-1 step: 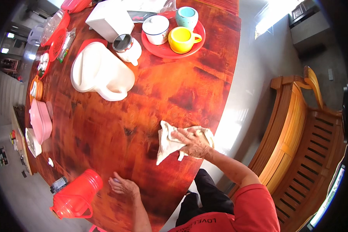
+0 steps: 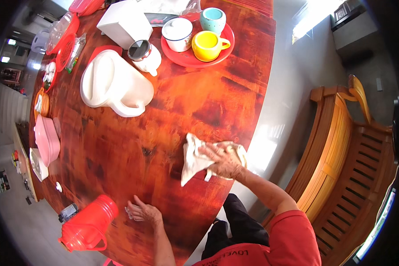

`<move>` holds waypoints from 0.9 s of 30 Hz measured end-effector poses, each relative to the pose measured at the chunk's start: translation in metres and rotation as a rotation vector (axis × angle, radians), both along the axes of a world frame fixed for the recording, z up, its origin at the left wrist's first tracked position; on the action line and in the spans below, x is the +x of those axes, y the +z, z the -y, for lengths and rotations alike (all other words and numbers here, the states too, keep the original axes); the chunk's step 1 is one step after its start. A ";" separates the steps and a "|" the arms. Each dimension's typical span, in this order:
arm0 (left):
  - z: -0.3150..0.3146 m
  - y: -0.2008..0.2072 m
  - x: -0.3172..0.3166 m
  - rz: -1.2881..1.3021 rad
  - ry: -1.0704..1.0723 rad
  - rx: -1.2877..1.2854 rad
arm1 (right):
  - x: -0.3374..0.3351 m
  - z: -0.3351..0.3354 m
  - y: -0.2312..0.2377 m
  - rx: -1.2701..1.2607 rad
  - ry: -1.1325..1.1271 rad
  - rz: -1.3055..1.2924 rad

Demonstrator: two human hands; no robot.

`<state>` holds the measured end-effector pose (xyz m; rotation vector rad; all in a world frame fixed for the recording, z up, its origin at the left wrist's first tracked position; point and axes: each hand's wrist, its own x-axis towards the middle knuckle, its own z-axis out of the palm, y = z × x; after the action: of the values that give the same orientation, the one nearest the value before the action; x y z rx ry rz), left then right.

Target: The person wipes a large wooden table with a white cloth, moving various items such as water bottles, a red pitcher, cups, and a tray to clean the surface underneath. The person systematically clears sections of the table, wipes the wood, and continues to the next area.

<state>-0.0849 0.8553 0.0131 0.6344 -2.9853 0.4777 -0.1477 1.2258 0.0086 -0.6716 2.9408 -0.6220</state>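
On the glossy red-brown wooden table (image 2: 119, 146), near its right edge, my right hand (image 2: 225, 162) holds a cream cloth (image 2: 193, 160) down. The fingers spread over the crumpled cloth, and one pointed corner sticks out toward the left. My left hand (image 2: 144, 212) is at the near part of the table with its fingers apart. A small pale patch shows by its fingertips; whether it is a thing or a reflection I cannot tell. Just left of that hand, a red thermos flask (image 2: 91, 224) with a handle appears tipped toward the left by the lens.
A cream pitcher (image 2: 119, 84), a lidded jar (image 2: 146, 57) and a white box (image 2: 126, 24) stand farther off. A red tray (image 2: 181, 59) bears a yellow cup (image 2: 206, 46), a turquoise cup and a white lidded mug. Pink dish (image 2: 48, 139) at left; wooden bench (image 2: 337, 155) at right.
My right hand and the cloth have shifted slightly away from me. My left hand has moved a little, its fingers spreading differently. The other things keep their places.
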 end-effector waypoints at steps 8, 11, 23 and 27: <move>-0.058 -0.028 -0.034 -0.304 -0.070 0.519 | -0.103 -0.084 0.021 0.115 -0.716 -0.114; -0.069 -0.039 -0.044 -0.342 0.035 0.428 | -0.131 -0.097 0.019 0.186 -0.990 -0.140; -0.076 -0.033 -0.040 -0.341 -0.061 0.375 | -0.210 0.034 0.016 0.001 -0.478 -0.144; -0.071 -0.041 -0.040 -0.312 -0.024 0.352 | -0.184 0.050 0.011 0.031 -0.419 -0.142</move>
<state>-0.1252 0.9265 -0.0275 0.6251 -2.7860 -0.1446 -0.3318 1.1754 0.0198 -0.0921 3.2420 -0.5717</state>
